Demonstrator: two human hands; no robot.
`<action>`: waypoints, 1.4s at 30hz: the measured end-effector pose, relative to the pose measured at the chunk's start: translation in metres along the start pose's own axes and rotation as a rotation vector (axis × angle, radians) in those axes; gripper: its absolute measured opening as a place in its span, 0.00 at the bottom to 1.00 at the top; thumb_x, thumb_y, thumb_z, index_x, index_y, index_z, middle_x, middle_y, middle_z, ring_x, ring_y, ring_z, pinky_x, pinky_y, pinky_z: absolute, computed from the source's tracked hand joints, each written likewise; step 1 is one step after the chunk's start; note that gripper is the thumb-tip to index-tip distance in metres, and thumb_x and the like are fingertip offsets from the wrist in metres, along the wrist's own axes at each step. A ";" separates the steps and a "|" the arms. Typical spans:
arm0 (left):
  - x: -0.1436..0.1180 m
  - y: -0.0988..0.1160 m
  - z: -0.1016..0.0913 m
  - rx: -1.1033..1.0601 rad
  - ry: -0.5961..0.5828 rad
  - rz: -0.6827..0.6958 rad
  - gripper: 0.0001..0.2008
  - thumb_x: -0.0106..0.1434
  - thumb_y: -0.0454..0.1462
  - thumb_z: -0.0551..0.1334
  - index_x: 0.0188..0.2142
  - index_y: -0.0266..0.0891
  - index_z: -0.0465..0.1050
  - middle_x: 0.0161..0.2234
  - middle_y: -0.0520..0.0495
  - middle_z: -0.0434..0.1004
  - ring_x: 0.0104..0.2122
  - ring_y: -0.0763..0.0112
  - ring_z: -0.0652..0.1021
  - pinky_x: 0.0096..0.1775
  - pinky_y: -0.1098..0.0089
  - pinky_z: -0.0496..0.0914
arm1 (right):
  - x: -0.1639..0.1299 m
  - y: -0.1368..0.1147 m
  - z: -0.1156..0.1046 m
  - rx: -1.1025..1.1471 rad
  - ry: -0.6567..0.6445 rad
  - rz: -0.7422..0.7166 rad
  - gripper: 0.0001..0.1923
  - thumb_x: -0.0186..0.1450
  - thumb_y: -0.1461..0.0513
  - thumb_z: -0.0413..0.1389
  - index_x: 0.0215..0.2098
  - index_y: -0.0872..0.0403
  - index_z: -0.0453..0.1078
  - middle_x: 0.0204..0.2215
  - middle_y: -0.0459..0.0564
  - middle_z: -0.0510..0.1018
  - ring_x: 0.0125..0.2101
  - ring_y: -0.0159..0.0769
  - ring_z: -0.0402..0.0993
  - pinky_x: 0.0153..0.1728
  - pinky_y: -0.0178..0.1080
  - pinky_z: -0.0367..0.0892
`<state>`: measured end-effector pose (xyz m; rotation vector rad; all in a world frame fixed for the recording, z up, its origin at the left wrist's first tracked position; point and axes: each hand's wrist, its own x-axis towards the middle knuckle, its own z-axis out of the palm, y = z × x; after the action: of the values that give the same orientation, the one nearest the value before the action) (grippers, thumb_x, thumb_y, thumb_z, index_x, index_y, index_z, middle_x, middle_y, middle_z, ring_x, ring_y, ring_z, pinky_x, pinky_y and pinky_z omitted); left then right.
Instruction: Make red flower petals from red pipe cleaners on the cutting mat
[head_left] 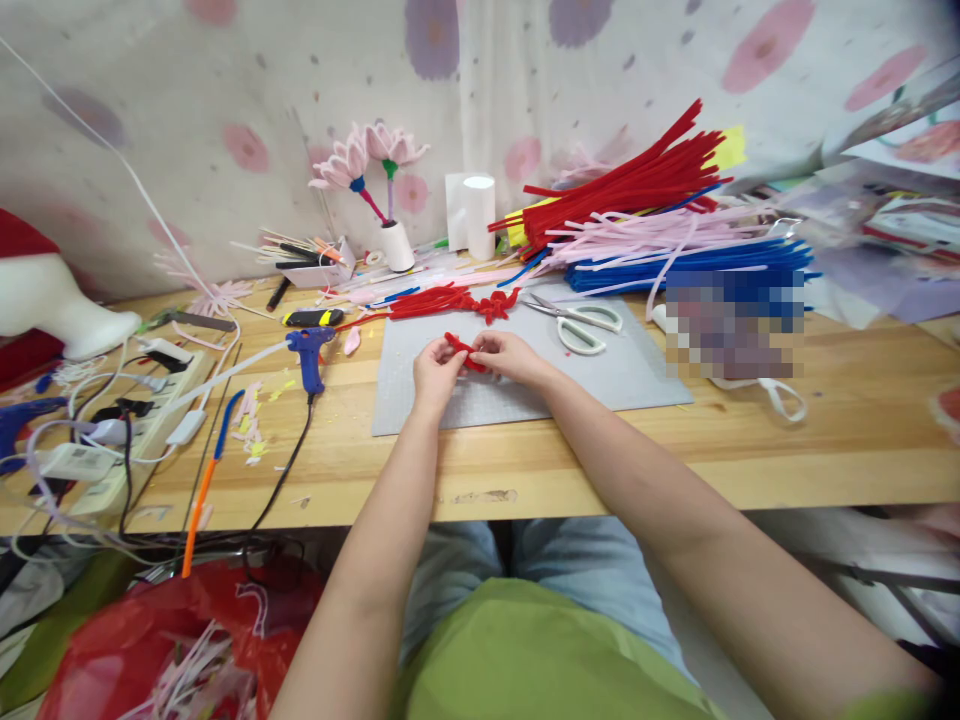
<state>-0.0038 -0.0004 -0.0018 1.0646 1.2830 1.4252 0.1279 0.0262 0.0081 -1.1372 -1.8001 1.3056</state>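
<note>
Above a grey cutting mat (pixel 510 402), my left hand (pixel 436 372) and my right hand (pixel 507 358) meet, their fingertips closed on a small bent piece of red pipe cleaner (pixel 472 358). Parts of it are hidden by the fingers. Just beyond them on the mat lie a red shaped pipe-cleaner piece (pixel 496 306) and several loose red pipe cleaners (pixel 431 301). Scissors with pale green handles (pixel 585 330) rest to the right of my right hand, blades pointing away to the left.
A blue glue gun (pixel 309 360) with a trailing cord lies left of the mat, near a power strip (pixel 142 440). Red, pink and blue pipe-cleaner bundles (pixel 630 195) are piled at the back right. Pink flowers (pixel 367 165) stand in a white holder (pixel 398 247). A red bag (pixel 112 640) hangs below the table edge.
</note>
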 end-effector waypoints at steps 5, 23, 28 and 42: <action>0.002 -0.001 -0.001 0.025 -0.017 -0.014 0.22 0.44 0.34 0.65 0.42 0.35 0.71 0.34 0.44 0.75 0.28 0.72 0.75 0.25 0.73 0.69 | 0.000 -0.001 0.000 -0.087 0.054 -0.027 0.06 0.53 0.61 0.53 0.25 0.57 0.64 0.16 0.42 0.66 0.17 0.24 0.59 0.19 0.29 0.53; 0.005 -0.007 0.013 0.070 0.033 0.086 0.18 0.45 0.31 0.61 0.39 0.36 0.71 0.32 0.48 0.75 0.30 0.74 0.74 0.34 0.74 0.68 | 0.010 0.016 0.006 0.057 0.112 0.010 0.09 0.50 0.63 0.56 0.27 0.55 0.59 0.17 0.41 0.68 0.19 0.26 0.65 0.21 0.30 0.61; 0.004 -0.002 0.008 -0.072 -0.067 -0.055 0.10 0.47 0.32 0.61 0.32 0.35 0.70 0.28 0.48 0.75 0.29 0.73 0.74 0.35 0.71 0.68 | 0.000 0.000 -0.008 0.228 -0.023 0.032 0.14 0.51 0.63 0.58 0.32 0.55 0.59 0.22 0.43 0.71 0.21 0.27 0.67 0.22 0.31 0.65; -0.005 0.008 0.005 0.035 -0.196 -0.137 0.15 0.47 0.41 0.65 0.32 0.34 0.69 0.25 0.47 0.74 0.23 0.76 0.72 0.23 0.76 0.64 | -0.001 -0.002 -0.011 0.061 0.027 -0.047 0.05 0.57 0.62 0.49 0.26 0.54 0.57 0.16 0.39 0.62 0.14 0.23 0.56 0.16 0.29 0.53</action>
<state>0.0013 -0.0043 0.0068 1.0903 1.2182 1.1700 0.1377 0.0294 0.0132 -1.0685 -1.7450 1.3034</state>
